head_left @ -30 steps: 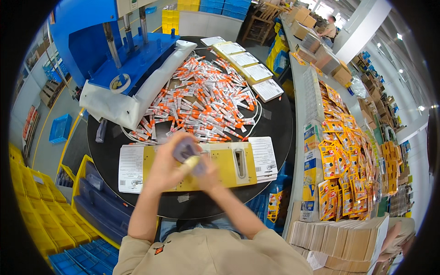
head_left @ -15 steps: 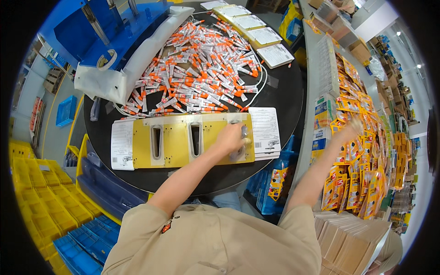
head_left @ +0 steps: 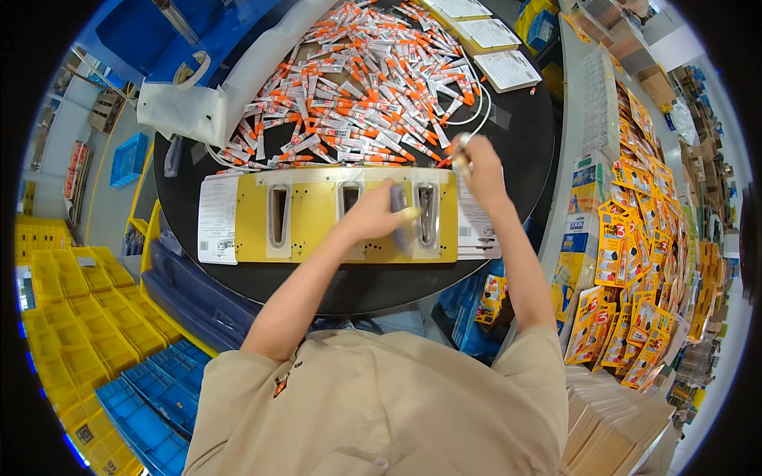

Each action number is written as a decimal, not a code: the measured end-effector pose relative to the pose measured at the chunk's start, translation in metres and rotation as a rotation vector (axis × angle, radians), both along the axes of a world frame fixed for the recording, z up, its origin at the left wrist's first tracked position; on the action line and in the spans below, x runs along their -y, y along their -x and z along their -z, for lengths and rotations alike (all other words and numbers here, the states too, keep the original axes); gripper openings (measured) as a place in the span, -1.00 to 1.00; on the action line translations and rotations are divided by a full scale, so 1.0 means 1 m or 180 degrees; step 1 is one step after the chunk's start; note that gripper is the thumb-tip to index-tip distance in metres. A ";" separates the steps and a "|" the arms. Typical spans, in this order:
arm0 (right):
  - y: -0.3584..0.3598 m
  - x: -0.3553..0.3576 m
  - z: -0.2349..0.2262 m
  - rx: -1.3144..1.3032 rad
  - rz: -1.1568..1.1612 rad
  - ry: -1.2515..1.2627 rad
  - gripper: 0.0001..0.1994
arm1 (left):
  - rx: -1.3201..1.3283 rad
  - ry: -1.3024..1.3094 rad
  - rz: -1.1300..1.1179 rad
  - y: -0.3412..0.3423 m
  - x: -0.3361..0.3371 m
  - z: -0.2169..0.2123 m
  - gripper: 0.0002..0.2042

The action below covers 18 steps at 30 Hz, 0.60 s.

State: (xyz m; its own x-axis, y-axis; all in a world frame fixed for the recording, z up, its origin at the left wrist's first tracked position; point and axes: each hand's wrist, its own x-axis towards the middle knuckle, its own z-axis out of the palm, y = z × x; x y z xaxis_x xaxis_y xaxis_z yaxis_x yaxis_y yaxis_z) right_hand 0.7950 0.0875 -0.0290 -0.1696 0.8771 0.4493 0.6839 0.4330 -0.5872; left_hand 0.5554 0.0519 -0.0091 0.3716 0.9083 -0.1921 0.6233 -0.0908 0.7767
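Note:
A yellow fixture plate (head_left: 312,214) with three long rounded slots lies across the round black table (head_left: 333,295). My left hand (head_left: 370,213) is over it, between the middle and right slots, fingers closed round a dark grey oblong piece (head_left: 400,220) blurred by motion. The right slot (head_left: 427,216) is uncovered, and something shiny and grey shows inside. My right hand (head_left: 481,170) is beyond the plate's far right corner, at the edge of a pile of small white tubes with orange caps (head_left: 361,103). Its fingers are bent together; what they hold, if anything, is unclear.
Printed white sheets (head_left: 217,218) stick out at the plate's ends. A blue machine (head_left: 119,47) with a white cover stands far left. Orange-yellow blister cards (head_left: 627,246) are heaped on the right bench, near stacked cardboard (head_left: 607,420). Yellow bins (head_left: 87,317) stand left.
My right hand has come left from the blister cards to the edge of the tube pile. My left hand has moved left with the grey piece, off the right slot. The view has shifted slightly.

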 end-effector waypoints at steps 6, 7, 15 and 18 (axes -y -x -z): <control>0.025 0.090 0.012 0.0798 -0.0752 0.0166 -0.62 | -0.0213 -0.0061 -0.0158 0.055 -0.002 0.001 -0.60; 0.027 0.096 0.010 0.1161 -0.0762 0.0123 -0.65 | -0.0392 0.0000 -0.0171 0.059 -0.004 0.002 -0.59; 0.052 0.017 0.012 0.0119 0.0219 0.0374 -0.82 | -0.1799 -0.0277 0.0004 0.063 -0.012 -0.011 -0.45; 0.070 -0.056 0.040 0.0574 0.0982 0.0139 -0.80 | -0.1885 -0.0345 -0.0045 0.065 -0.012 -0.014 -0.42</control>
State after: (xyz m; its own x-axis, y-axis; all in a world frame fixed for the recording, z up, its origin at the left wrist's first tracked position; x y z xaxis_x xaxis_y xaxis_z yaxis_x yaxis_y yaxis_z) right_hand 0.7252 0.1432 -0.0687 0.0331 0.9171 0.3973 0.8729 0.1671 -0.4585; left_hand 0.4907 0.0635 0.0052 0.2174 0.9384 -0.2686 0.9488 -0.1387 0.2837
